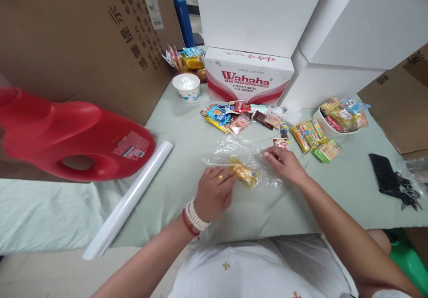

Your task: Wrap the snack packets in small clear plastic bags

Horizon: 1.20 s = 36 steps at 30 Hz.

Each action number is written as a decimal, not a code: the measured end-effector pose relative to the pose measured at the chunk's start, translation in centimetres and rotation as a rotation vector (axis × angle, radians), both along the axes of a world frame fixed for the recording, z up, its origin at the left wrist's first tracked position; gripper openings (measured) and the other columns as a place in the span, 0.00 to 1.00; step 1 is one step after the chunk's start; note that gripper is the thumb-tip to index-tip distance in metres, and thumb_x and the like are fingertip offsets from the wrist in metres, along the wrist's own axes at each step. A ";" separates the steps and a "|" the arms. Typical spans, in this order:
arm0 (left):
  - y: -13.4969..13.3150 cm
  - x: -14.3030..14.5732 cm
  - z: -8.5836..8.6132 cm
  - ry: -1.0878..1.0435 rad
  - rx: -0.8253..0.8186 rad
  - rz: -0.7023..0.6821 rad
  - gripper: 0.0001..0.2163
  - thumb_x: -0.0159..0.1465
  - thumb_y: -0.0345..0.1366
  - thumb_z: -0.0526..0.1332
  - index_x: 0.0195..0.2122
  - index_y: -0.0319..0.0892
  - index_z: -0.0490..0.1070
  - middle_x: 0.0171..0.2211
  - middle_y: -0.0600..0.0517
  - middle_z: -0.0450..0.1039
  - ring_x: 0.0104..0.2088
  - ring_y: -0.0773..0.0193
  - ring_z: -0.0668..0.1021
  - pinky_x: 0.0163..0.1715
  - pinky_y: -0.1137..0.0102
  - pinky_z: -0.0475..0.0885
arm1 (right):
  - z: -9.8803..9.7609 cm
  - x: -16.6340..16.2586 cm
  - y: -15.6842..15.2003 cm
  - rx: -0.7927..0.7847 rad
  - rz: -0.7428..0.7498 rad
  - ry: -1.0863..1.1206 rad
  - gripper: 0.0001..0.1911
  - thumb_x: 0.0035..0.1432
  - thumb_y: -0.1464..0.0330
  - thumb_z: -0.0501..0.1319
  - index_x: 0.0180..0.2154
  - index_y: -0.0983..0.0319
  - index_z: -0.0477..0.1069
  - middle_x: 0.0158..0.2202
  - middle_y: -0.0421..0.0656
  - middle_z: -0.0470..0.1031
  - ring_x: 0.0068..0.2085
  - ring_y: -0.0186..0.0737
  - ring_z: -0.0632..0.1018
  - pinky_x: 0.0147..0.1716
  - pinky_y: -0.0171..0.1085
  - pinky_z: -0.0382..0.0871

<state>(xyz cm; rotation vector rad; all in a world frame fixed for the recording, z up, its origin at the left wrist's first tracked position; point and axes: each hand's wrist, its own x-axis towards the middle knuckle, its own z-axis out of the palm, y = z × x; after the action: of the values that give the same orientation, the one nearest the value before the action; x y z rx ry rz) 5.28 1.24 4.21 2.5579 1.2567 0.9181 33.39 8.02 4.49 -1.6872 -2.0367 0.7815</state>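
Red plastic jug (87, 130), nine o'clock; tugging, my right hand (287, 165) could tear the clear crinkled film (230, 146) it pinches; left hand (214, 190): can't tell.

Snack packet (246, 175), golden yellow; wrapping film (230, 145), clear and colourless with white glints. Tablecloth (167, 200), pale green, plain. Jug (76, 124), bright red, its label (132, 145) paler. Roll (130, 197), glossy white. Water carton (249, 77), white, red lettering and sweeping red bands. Bowl (191, 95), white, blue-patterned below the rim. Heaped packets (219, 114): blue, yellow, red, pink, dark brown. Flat packets (308, 135), yellow-orange with green. Tub (329, 126), white. Phone (384, 175), black. Large carton (73, 43), brown, black characters. Bracelet (195, 215), white-beaded; cord (189, 225), red. Garment (261, 271), white, small gold and orange motifs.
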 end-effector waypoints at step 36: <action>6.4 -0.7 -2.3 -0.216 -0.635 0.719 0.30 0.57 0.54 0.65 0.54 0.38 0.75 0.52 0.37 0.78 0.56 0.38 0.76 0.55 0.48 0.70 | 1.0 -8.0 -5.1 0.032 0.474 -0.551 0.32 0.70 0.71 0.53 0.71 0.45 0.58 0.49 0.50 0.69 0.45 0.47 0.71 0.39 0.39 0.67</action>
<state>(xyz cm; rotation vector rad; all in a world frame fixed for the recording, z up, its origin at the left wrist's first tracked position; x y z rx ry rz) 4.61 7.68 1.90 1.4942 2.0259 0.6920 25.42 2.92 5.46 -1.5336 -2.8745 0.4316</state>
